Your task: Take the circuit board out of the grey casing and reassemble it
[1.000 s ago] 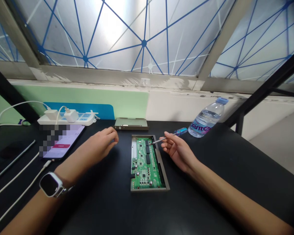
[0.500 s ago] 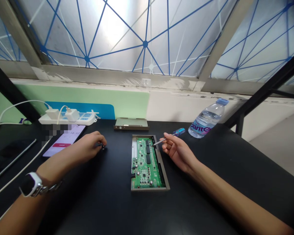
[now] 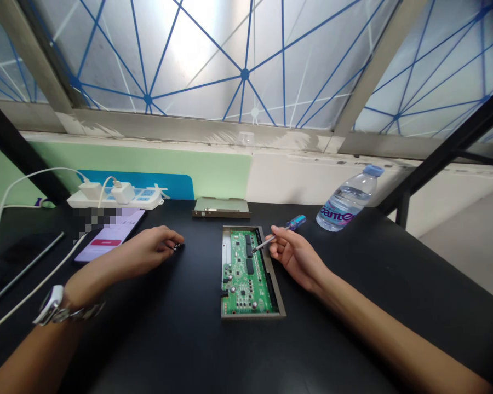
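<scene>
My right hand (image 3: 296,254) pinches the shaft of a screwdriver (image 3: 296,221) between thumb and forefinger. Its blue clear handle points up and away to the right, while the metal tip hangs over the green circuit board (image 3: 240,273). The board lies in a shallow metal casing (image 3: 275,284) on the black table. To the left of it, my left hand (image 3: 158,246) rests low with fingertips drawn together. Small shiny screws (image 3: 177,247) show at those fingertips; how many are in the grip is hidden.
A metal cover plate (image 3: 221,208) lies behind the casing. A water bottle (image 3: 347,200) stands at the back right. On the left are a phone (image 3: 107,241), a white power strip (image 3: 148,200) with cables, and a thin grey rod (image 3: 24,271). A wall and window close off the back.
My left hand has shifted slightly right, its fingers reaching forward over the screws. The screwdriver tip has moved a little down and left over the board, and its handle has swung slightly left.
</scene>
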The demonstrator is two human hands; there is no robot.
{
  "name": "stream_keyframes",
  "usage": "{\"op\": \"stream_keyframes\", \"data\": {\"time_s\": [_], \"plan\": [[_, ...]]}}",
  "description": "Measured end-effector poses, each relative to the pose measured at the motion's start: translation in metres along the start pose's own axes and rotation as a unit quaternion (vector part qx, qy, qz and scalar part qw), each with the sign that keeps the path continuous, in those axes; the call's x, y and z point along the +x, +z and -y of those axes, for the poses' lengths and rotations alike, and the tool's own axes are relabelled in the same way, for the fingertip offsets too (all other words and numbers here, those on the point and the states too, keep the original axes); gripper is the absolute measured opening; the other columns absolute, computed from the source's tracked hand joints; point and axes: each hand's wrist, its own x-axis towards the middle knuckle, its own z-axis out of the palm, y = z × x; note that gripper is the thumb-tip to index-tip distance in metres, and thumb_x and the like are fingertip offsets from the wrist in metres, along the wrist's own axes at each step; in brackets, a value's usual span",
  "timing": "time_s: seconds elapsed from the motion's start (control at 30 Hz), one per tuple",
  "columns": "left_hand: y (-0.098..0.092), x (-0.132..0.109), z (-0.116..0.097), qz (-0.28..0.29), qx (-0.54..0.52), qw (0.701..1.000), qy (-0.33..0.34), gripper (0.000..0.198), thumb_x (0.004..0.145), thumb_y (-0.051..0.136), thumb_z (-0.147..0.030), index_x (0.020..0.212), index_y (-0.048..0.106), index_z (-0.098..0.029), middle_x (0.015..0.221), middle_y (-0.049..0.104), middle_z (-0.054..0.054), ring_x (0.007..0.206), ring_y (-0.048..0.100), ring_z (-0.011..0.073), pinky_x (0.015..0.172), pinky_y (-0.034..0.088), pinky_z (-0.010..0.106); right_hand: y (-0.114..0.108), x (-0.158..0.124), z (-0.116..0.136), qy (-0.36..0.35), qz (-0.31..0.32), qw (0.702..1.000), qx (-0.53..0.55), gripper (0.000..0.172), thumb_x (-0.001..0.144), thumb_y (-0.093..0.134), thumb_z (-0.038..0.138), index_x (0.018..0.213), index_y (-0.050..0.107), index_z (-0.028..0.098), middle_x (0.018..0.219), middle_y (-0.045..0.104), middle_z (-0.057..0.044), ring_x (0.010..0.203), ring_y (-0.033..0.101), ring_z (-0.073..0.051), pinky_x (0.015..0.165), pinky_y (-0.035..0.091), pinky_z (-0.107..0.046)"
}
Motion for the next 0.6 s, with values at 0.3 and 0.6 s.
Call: {"op": "stream_keyframes", "data": {"time_s": [0.3,0.6], "plan": [[0.001,0.006,0.004,-0.016,0.013,1.0,0.004,0.039,0.071,0.062,-0.039,0.102,0.075,-0.02,0.103,0.072,0.01,0.087,0.073,0.0261,0.08,0.06,0.036,0.001,0.001,0.0,-0.009,0.003,1.0,-0.01,0.022,0.08,0.081,0.03,0.073,0.067,0.014,0.073,0.069,-0.002,0.054,0.057,-0.007,0.055,0.049,-0.019],[0.01,0.017,-0.002,-0.054,0.067,0.996,0.031,0.021,0.071,0.059,-0.032,0.077,0.077,-0.023,0.086,0.075,0.007,0.074,0.072,0.0232,0.073,0.059,0.033,0.001,0.001,-0.002,-0.016,0.002,1.0,-0.018,0.022,0.08,0.081,0.031,0.074,0.068,0.014,0.073,0.07,-0.003,0.055,0.058,-0.008,0.056,0.05,-0.02]]}}
